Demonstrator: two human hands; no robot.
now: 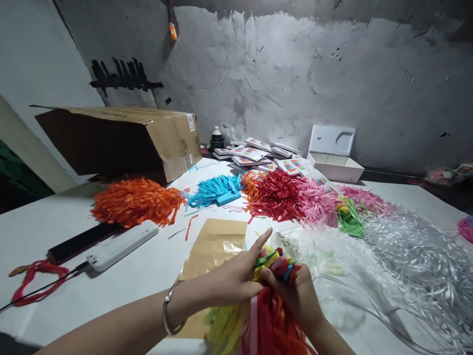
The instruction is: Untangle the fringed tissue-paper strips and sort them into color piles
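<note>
A bundle of multicoloured tissue-paper tassels (273,320) hangs between my two hands, with red, orange, pink and yellow-green strips trailing towards me. My left hand (236,276), with a silver bangle (168,308) on its wrist, is closed on the gathered top of the bundle, its index finger pointing up. My right hand (301,293) grips the same top from the other side, its thumb pressed on the folded strips. Below the hands lies a brown paper envelope (210,251). A clear plastic bag (332,276) lies just right of my right hand.
Orange (135,199), blue (218,190), red (279,195) and pink tassel piles (320,202) line the table's middle. Silver strips (421,261) heap at right. Behind are a cardboard box (173,143), flat printed packs (251,153) and a white box (336,167). A white power strip (123,246) lies left.
</note>
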